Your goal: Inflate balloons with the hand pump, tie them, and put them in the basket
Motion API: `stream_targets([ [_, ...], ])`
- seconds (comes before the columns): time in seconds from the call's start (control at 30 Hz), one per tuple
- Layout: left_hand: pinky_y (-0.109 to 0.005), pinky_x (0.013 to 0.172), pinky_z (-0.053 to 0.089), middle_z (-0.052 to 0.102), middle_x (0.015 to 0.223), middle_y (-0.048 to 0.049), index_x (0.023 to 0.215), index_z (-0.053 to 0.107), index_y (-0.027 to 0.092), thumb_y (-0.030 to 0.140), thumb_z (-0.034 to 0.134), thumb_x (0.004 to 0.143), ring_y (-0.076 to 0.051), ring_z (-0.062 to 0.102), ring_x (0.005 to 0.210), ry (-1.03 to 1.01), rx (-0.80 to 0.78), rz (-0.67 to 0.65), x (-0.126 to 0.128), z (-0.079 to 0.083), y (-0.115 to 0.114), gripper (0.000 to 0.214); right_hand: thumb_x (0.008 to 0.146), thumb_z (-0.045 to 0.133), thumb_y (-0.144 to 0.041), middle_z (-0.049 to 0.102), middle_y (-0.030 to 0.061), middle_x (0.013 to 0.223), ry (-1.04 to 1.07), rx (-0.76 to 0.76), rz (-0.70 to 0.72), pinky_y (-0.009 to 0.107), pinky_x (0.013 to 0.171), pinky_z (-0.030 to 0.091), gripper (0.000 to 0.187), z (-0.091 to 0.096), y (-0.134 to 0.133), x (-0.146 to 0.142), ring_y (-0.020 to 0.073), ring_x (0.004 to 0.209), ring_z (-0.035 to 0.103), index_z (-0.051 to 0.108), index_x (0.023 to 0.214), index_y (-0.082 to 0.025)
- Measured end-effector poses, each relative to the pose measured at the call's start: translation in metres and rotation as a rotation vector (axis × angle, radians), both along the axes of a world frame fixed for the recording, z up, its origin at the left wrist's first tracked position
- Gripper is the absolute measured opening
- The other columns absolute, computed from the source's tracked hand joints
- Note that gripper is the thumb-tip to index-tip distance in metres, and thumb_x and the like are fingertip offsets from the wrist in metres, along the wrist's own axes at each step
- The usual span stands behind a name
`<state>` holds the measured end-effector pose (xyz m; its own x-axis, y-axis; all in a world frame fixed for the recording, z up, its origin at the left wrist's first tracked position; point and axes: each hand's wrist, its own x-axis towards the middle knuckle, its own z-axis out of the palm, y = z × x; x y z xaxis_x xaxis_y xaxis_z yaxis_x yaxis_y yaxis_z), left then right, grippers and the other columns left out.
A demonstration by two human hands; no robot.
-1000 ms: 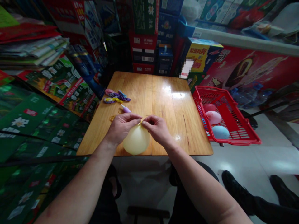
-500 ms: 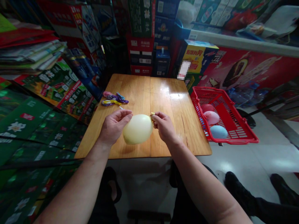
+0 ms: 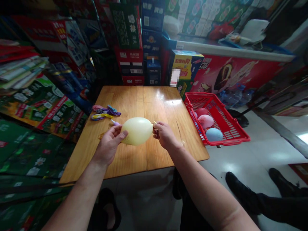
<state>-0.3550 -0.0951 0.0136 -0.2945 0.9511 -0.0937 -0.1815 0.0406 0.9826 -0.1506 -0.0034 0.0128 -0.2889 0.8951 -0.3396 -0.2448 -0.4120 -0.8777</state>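
At the left, flat printed cartons lean against the left edge of the wooden table (image 3: 125, 102), with a stack of boxes (image 3: 131, 54) rising behind its far edge. Near the left edge lies a small heap of limp balloons (image 3: 106, 112) in purple, yellow and pink, and just beside it a small purple pump tip (image 3: 115, 123) pokes out from behind the left hand (image 3: 108, 144). That hand is turned palm up, its fingers (image 3: 117, 134) curled and slightly parted, cupping the left end of a pale yellow balloon (image 3: 137, 131). The inflated balloon sits in the air over the middle of the table, closer to the near edge, lying on its side. Its neck (image 3: 154, 122) points right, pinched between the thumb and forefinger of the right hand (image 3: 166, 135); the other fingers fold in beneath. A light cupping seems best here, since the thin skin dents easily while the pinch keeps the neck steady. Past the right edge, on the floor, a red basket (image 3: 216, 118) holds pink (image 3: 205, 121) and blue (image 3: 214, 134) balloons.
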Motion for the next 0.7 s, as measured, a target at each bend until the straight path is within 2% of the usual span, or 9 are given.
stream_targets([
  [0.17, -0.029, 0.081, 0.053, 0.066, 0.113, -0.0061, 0.116, 0.062, 0.019, 0.037, 0.082, 0.076, -0.02, 0.064, 0.101, 0.009, 0.069, 0.066, 0.008, -0.011, 0.007, 0.048, 0.068, 0.071, -0.034, 0.054, -0.0023, 0.07, -0.078, 0.041, -0.01, 0.022, 0.05, 0.034, 0.024, 0.0, 0.005, 0.013, 0.0086, 0.057, 0.048, 0.056, 0.076, -0.018],
  [0.27, -0.031, 0.089, 0.052, 0.064, 0.121, -0.0071, 0.121, 0.063, 0.022, 0.038, 0.077, 0.081, -0.022, 0.062, 0.112, 0.047, 0.098, 0.046, 0.019, -0.013, 0.009, 0.045, 0.069, 0.07, -0.033, 0.056, -0.0013, 0.07, -0.113, 0.046, -0.021, 0.022, 0.05, 0.038, 0.022, -0.001, 0.009, 0.022, 0.0095, 0.059, 0.052, 0.056, 0.077, -0.018],
  [0.37, -0.033, 0.099, 0.05, 0.062, 0.13, -0.008, 0.13, 0.06, 0.023, 0.039, 0.075, 0.083, -0.024, 0.058, 0.12, 0.099, 0.11, 0.0, 0.033, -0.012, 0.009, 0.052, 0.069, 0.068, -0.031, 0.058, -0.0006, 0.071, -0.142, 0.06, -0.053, 0.023, 0.051, 0.04, 0.019, -0.002, 0.013, 0.034, 0.0109, 0.06, 0.055, 0.057, 0.078, -0.019],
  [0.57, -0.036, 0.096, 0.051, 0.061, 0.131, -0.0093, 0.134, 0.057, 0.023, 0.044, 0.074, 0.083, -0.025, 0.061, 0.116, 0.215, 0.081, 0.001, 0.073, -0.011, 0.018, 0.057, 0.066, 0.064, -0.025, 0.058, -0.0021, 0.071, -0.189, 0.084, -0.131, 0.023, 0.048, 0.04, 0.023, 0.001, 0.026, 0.068, 0.0116, 0.057, 0.057, 0.06, 0.088, -0.019],
  [0.7, -0.037, 0.092, 0.053, 0.064, 0.119, -0.0098, 0.123, 0.057, 0.021, 0.044, 0.076, 0.082, -0.024, 0.064, 0.108, 0.245, 0.112, 0.122, 0.11, -0.008, 0.041, 0.051, 0.065, 0.064, -0.026, 0.059, -0.0022, 0.068, -0.188, 0.093, -0.207, 0.023, 0.049, 0.041, 0.026, 0.004, 0.036, 0.1, 0.0119, 0.057, 0.057, 0.061, 0.089, -0.019],
])
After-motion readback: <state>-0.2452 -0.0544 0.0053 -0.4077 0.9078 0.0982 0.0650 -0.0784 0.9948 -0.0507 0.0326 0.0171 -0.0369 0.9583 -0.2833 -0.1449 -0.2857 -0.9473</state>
